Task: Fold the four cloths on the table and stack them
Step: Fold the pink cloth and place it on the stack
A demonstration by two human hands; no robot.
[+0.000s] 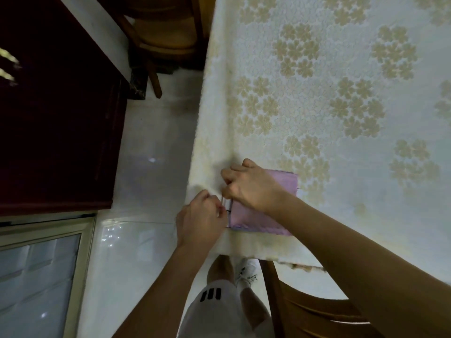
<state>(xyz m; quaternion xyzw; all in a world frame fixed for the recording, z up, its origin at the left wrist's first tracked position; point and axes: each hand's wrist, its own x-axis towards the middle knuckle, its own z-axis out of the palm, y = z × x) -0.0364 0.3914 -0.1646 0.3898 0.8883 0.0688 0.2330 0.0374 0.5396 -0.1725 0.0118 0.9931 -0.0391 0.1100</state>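
A folded pink square cloth (266, 215) lies flat at the near left corner of the table (341, 106), which is covered by a cream lace tablecloth with tan flower clusters. Under the cloth's left edge a paler layer with thin dark lines (227, 208) shows; it may be another folded cloth, though the view is too blurred to be sure. The right hand (251, 185) rests over the cloth's upper left part, its fingers (225, 178) curled and pinching at that left edge. The left hand (200, 220) sits just beside it at the table's edge, fingers closed in a pinch on the same pale edge.

A brown wooden chair (317, 311) stands at the near side of the table, right of the person's legs, and a second wooden chair (166, 37) stands at the far left corner. Glossy white floor tiles (146, 154) run along the left, beside a dark red-brown cabinet (56, 118). White shorts with three black bars (211, 295) and a white shoe (246, 272) show below; no writing can be read.
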